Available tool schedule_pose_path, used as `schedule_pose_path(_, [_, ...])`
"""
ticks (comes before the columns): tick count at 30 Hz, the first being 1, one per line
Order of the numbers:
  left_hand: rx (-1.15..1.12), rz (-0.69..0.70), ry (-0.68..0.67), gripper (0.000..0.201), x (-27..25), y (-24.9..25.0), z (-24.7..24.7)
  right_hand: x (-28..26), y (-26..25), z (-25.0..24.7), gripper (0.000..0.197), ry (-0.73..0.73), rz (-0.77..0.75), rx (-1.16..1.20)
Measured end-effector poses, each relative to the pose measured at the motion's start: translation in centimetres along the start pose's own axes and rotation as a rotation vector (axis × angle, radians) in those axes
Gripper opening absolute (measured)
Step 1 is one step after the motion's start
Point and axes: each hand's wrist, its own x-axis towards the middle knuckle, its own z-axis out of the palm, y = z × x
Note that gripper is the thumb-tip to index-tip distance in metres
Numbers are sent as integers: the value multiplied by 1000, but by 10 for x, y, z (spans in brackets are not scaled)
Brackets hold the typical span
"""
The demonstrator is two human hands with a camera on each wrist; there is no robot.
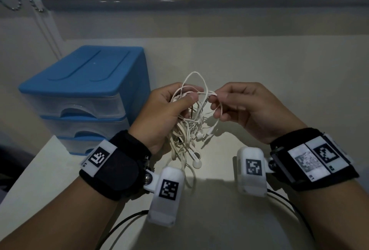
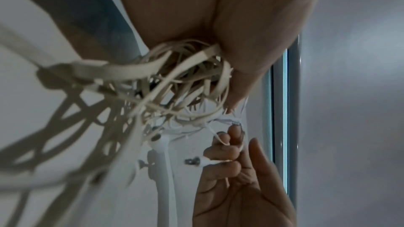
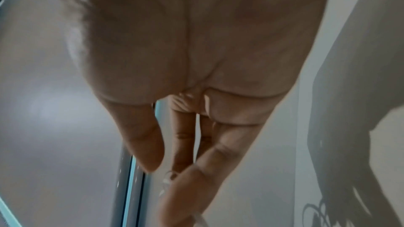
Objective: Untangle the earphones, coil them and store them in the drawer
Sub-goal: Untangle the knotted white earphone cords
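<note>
The left hand (image 1: 159,114) grips the tangled bundle of thin white earphone cords (image 1: 187,130) above the pale table (image 1: 259,66). Just right, the right hand (image 1: 245,110) pinches one loop. The blue three-drawer plastic chest (image 1: 85,94) stands left, its drawers closed.

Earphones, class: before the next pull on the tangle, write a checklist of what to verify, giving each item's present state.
1. Left hand grips the tangled white and cream earphone cables: ok.
2. Right hand pinches one thin white strand at the bundle's top: ok.
3. That strand runs free of knots: cannot tell.
4. Earbuds and plugs hang clear of the pale tabletop: cannot tell.
5. Cables untangled enough to coil: not ok.
6. A clear drawer of the blue plastic drawer unit open to receive them: not ok, all visible drawers look closed.
</note>
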Motion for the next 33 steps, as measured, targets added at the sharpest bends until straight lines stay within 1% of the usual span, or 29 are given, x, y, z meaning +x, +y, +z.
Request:
schedule_pose_path(2, [0, 0, 1, 11, 0, 0, 0, 0, -3, 0, 20, 1, 21, 72])
schedule_pose_path(4, [2, 8, 3, 9, 0, -1, -1, 0, -3, 0, 16, -3, 20, 68])
schedule_pose_path(7, [18, 24, 4, 8, -1, -1, -1, -1, -1, 2, 16, -26, 23, 37])
schedule_pose_path(11, [30, 44, -17, 9, -3, 1, -1, -1, 1, 2, 13, -55, 9, -103])
schedule_pose_path(13, [40, 52, -30, 8, -3, 2, -1, 0, 3, 2, 6, -52, -24, -191])
schedule_pose_path(14, [46, 54, -34, 8, -3, 2, -1, 1, 3, 3, 2, -38, -45, -222])
schedule_pose_path(16, [57, 49, -34, 6, -3, 2, -1, 4, 4, 3, 5, 8, -69, -251])
schedule_pose_path(19, [68, 27, -49, 8, -2, 2, -1, 6, 4, 4, 6, 46, -41, -212])
schedule_pose_path(22, [85, 23, -63, 8, -3, 2, -1, 6, 5, 5, 16, 67, -22, -157])
schedule_pose_path(24, [102, 28, -59, 8, -2, 1, -1, 6, 5, 5, 24, 92, -31, -54])
schedule_pose_path(26, [114, 33, -51, 8, -1, 1, -3, 6, 2, 2, 20, 114, -76, 124])
schedule_pose_path(28, [107, 39, -40, 8, -2, 2, -3, 6, -2, -4, 25, 140, -141, 232])
schedule_pose_path(30, [46, 28, -51, 12, -3, 4, -2, 8, -3, -9, 28, 210, -165, 195])
schedule_pose_path(33, [-157, -48, -95, 25, -2, 6, -1, 10, -1, -15, 28, 350, -130, 78])
